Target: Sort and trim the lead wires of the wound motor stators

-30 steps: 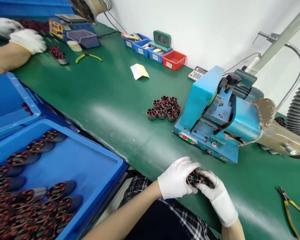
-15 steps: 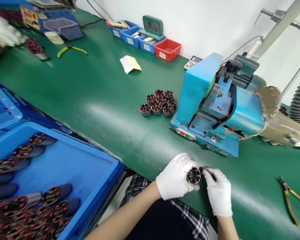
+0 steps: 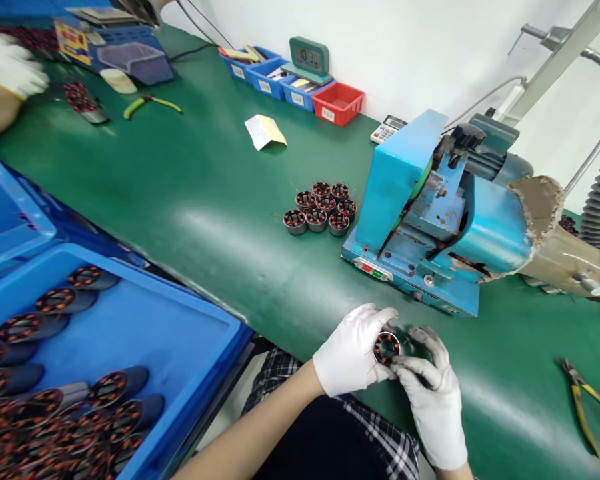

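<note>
My left hand (image 3: 351,353), in a white glove, is closed around a motor stator (image 3: 387,348), a short grey ring with copper coils inside. The ring's open end faces up towards me, and thin wire ends stick out of it. Just to the right is my gloved right hand (image 3: 430,387), its fingers apart. One of its fingertips touches the lower right rim of the stator, while another finger is raised beside it. Grey smudges mark the right glove's fingertips. Several similar stators (image 3: 323,205) stand grouped on the green table (image 3: 220,180) beyond my hands.
A blue machine (image 3: 415,220) with a motor stands ahead. Pliers (image 3: 583,400) lie at right. At left, a blue tray (image 3: 180,333) holds many stators. Small bins (image 3: 337,103), a clock (image 3: 309,55), a calculator (image 3: 387,129) and folded paper (image 3: 265,131) are behind. Another person's gloved hand (image 3: 10,63) is upper left.
My right hand has let its pinch open and moved left, so a fingertip now meets the stator's rim. The left hand keeps its hold. The other person's hand has shifted.
</note>
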The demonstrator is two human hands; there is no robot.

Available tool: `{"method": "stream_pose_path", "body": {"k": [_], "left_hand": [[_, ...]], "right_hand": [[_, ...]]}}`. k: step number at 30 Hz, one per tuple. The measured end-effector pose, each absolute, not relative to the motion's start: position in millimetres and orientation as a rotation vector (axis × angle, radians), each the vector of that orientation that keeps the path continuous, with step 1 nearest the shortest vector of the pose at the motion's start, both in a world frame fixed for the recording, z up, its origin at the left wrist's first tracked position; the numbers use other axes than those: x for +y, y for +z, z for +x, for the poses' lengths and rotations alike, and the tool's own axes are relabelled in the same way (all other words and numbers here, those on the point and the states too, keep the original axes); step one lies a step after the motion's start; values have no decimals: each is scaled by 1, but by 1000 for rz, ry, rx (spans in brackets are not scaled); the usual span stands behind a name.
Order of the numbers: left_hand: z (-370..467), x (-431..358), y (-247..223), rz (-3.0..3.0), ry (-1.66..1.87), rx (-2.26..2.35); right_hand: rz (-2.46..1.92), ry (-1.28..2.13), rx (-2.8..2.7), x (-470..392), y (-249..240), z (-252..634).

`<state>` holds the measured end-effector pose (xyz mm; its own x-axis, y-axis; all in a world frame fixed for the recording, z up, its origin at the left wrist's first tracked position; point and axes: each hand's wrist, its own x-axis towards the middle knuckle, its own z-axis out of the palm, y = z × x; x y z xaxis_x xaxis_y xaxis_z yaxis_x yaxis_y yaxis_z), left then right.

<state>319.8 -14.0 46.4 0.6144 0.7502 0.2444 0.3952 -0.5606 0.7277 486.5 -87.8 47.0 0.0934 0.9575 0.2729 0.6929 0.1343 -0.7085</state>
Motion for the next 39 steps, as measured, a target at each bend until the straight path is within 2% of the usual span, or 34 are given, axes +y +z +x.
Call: {"method": "stream_pose_path", "body": {"k": [4,9,14,16,20,24,27,30,35,39], "left_hand": [[322,-13,47,2187,711,905],[310,-11,50,2107,753,761],[273,-14,52,2188,693,827],[262,-21,63,2192,685,973],[272,-46,99,2115,930,1144],[314,-54,102,2357,784,852],[336,-43,75,2341,600,1114],[335,-31,53,2300,540,1128],[312,-22,52,2294,592,1045],[306,-26,79,2453,690,1114]], "right_hand": [[-1734,333,-1609,-93,39,488],[-1877,417,-1675,-91,40,486],[-1853,451,-1726,-94,38,492],[-1809,451,-1749,-97,38,499],[-1653,437,-1757,-93,47,510],[-1629,164,-2126,-77,57,500],[-1711,-190,-2368,-69,56,488],[-1701,-337,-2365,-72,49,488],[-1759,-205,-2245,-86,43,526],[-1633,153,-2052,-88,52,531]]}}
